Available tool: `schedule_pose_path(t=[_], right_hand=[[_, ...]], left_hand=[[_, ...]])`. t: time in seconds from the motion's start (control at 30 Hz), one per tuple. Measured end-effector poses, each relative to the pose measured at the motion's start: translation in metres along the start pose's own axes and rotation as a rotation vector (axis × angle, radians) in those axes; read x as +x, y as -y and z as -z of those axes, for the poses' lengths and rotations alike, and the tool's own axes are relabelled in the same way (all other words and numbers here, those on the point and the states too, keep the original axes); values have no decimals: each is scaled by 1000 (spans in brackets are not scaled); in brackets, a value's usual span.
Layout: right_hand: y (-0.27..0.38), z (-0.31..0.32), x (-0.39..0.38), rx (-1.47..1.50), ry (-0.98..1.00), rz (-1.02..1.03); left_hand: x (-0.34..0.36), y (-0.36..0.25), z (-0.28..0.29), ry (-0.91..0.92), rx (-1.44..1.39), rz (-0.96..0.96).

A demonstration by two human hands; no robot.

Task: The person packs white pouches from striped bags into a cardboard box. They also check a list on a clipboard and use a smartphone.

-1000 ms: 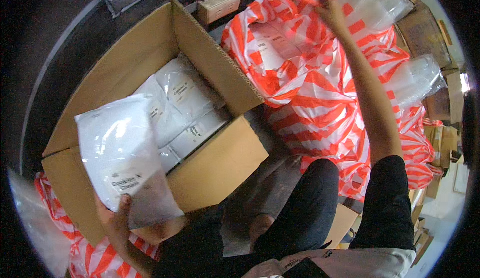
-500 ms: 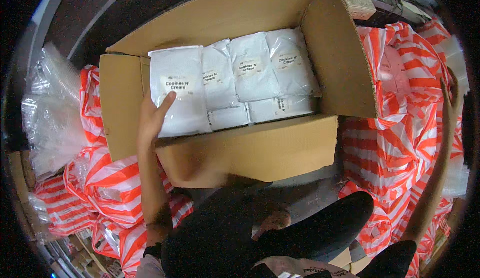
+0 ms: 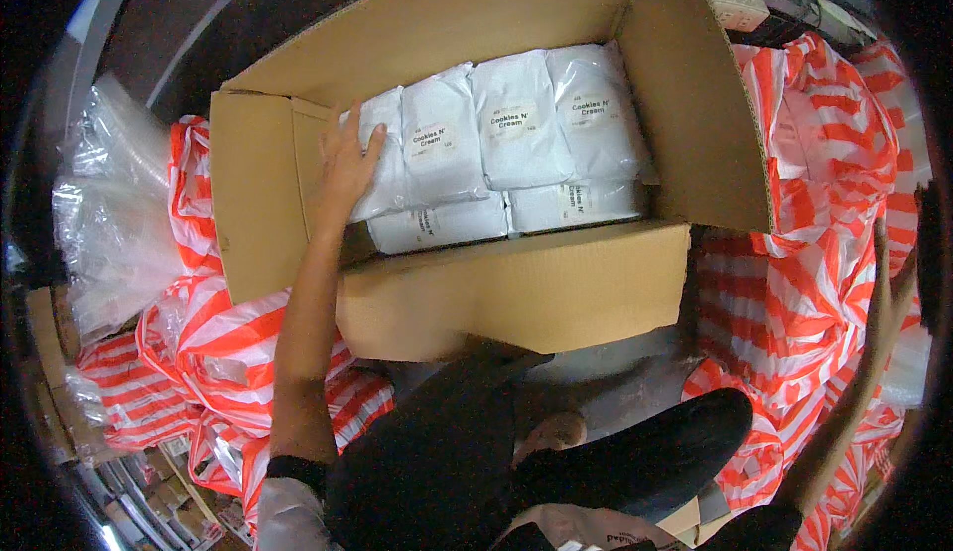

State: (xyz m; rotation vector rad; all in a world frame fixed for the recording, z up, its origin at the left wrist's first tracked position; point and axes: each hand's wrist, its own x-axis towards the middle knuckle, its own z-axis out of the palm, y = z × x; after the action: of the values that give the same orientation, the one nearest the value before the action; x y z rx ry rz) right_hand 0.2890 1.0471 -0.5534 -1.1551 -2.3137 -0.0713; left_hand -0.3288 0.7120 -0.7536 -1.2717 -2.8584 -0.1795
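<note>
An open cardboard box (image 3: 516,293) in front of me holds several white pouches (image 3: 511,119) with pale labels, set in an upper row over a lower one. On the leftmost pouch (image 3: 385,179) of the upper row lies my left hand (image 3: 349,164), fingers spread and covering part of it. That pouch sits lower than a moment before, next to the box's left side. Out at the far right, beside red-and-white striped bags (image 3: 824,144), is my right hand (image 3: 896,268). Its fingers are dim and partly lost at the picture's edge, so its grip is unclear.
More red-and-white striped bags (image 3: 223,343) crowd the box's left side. Clear plastic wrapping (image 3: 109,243) is heaped beyond them. My bent legs (image 3: 645,452) are close below the box. A pale block-shaped object (image 3: 740,5) stands at the upper right.
The leftmost pouch has gone from standing over its neighbours down into the upper row. My left hand has moved up and opened out on it. My right hand has shifted lower.
</note>
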Motion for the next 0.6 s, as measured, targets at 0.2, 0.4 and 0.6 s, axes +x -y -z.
schedule_pose_path(t=[0.2, 0.4, 0.6], right_hand=[[80, -4, -28, 216, -16, -26], [136, -12, -78, 272, 173, 23], [162, -26, -157, 583, 244, -32]], left_hand=[[-2, 15, -73, 142, -47, -15], [7, 28, -70, 95, -298, -17], [-23, 15, -71, 153, -3, -80]])
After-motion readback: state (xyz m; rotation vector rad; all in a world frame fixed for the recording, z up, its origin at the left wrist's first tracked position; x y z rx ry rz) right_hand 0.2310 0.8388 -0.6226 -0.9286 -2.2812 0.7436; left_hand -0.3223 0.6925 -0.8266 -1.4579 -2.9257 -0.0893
